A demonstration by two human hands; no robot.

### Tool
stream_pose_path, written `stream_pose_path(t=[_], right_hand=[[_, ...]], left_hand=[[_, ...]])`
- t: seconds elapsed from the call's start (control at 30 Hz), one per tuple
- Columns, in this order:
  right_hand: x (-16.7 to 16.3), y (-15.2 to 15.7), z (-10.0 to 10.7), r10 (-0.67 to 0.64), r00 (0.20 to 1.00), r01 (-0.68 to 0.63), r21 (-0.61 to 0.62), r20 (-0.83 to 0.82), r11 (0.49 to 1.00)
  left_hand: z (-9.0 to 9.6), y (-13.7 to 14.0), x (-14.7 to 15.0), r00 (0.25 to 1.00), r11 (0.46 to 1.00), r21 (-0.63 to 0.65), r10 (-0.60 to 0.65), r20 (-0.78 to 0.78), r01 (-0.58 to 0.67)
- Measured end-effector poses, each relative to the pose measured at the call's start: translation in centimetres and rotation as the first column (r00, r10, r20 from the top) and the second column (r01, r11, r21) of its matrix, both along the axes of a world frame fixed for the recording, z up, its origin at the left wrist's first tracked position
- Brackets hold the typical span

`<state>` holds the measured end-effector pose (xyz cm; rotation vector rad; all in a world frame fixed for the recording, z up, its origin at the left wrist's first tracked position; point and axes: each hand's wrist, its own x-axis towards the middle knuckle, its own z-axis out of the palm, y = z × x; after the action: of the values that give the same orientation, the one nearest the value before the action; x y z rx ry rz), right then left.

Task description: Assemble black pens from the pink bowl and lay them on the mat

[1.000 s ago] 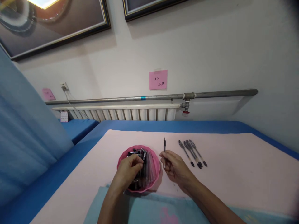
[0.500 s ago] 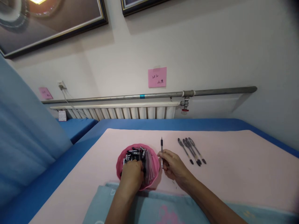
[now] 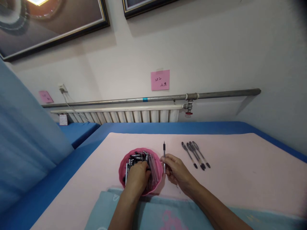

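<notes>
Upright between the thumb and fingers of my right hand is a pen without a cap, its black grip and tip pointing up. My left hand reaches down into a pink basket with a wavy rim. Its fingertips are hidden among the pen parts, so what they grip, if anything, does not show. Black caps and small parts fill the basket's left and middle. Clear pen barrels lie along its right side. Several capped pens rest together on the pink mat, right of my right hand.
A pink mat covers the blue bed. Folded light-blue cloth lies along the near edge. Behind are a white radiator, a metal pipe and a valve. A blue curtain hangs at left.
My left hand has shifted slightly to the right inside the basket, among the parts. My right hand still holds the pen upright in nearly the same place.
</notes>
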<state>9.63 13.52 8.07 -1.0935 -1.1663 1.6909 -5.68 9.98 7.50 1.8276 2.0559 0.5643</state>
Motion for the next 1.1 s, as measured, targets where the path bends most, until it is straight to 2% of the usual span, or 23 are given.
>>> stream_pose_path(t=[0.17, 0.23, 0.27, 0.3, 0.33, 0.4, 0.5, 0.6, 0.67, 0.8, 1.1], right_hand=[[-0.1, -0.2, 0.1, -0.030, 0.998, 0.031, 0.027, -0.050, 0.999], [-0.1, -0.3, 0.2, -0.031, 0.996, 0.034, 0.031, -0.081, 0.999], [-0.2, -0.3, 0.2, -0.028, 0.995, 0.031, 0.031, -0.098, 0.999], [-0.2, -0.4, 0.3, -0.022, 0.993, 0.026, 0.032, -0.116, 0.999], [-0.3, -0.5, 0.4, -0.015, 0.991, 0.020, 0.032, -0.135, 0.999], [-0.5, -0.7, 0.6, 0.000, 0.986, 0.005, 0.031, -0.165, 0.999], [-0.7, -1.2, 0.9, 0.018, 0.969, -0.010, 0.032, -0.247, 0.999], [-0.8, -1.5, 1.1, 0.032, 0.933, -0.020, 0.036, -0.359, 0.999], [-0.8, -1.6, 1.1, 0.016, 0.916, -0.001, 0.035, -0.402, 0.999], [-0.9, -1.3, 1.1, -0.039, 0.890, 0.064, 0.038, -0.454, 0.997], [-0.9, -1.3, 1.3, -0.032, 0.888, 0.072, 0.070, -0.458, 0.995]], left_hand=[[0.3, -0.1, -0.7, 0.995, 0.993, 0.069, 0.090, 0.042, -0.092], [0.6, -0.2, -0.9, 0.969, 0.982, 0.117, 0.121, 0.218, -0.148], [0.7, -0.3, -0.9, 0.926, 0.978, 0.117, 0.119, 0.358, -0.171], [0.9, -0.4, -0.9, 0.852, 0.978, 0.100, 0.105, 0.513, -0.181], [1.0, -0.4, -0.8, 0.749, 0.982, 0.070, 0.087, 0.657, -0.176], [1.4, -0.6, -0.3, 0.522, 0.990, 0.006, 0.067, 0.850, -0.138], [2.0, -0.8, 0.3, 0.241, 0.992, -0.061, 0.088, 0.966, -0.114], [2.4, -1.0, 0.5, 0.081, 0.990, -0.082, 0.092, 0.992, -0.115], [2.4, -1.0, 0.4, 0.029, 0.988, -0.091, 0.095, 0.995, -0.123], [2.1, -1.0, 0.4, -0.018, 0.987, -0.107, 0.106, 0.994, -0.116], [1.8, -0.8, 1.5, -0.066, 0.982, -0.119, 0.110, 0.992, -0.149]])
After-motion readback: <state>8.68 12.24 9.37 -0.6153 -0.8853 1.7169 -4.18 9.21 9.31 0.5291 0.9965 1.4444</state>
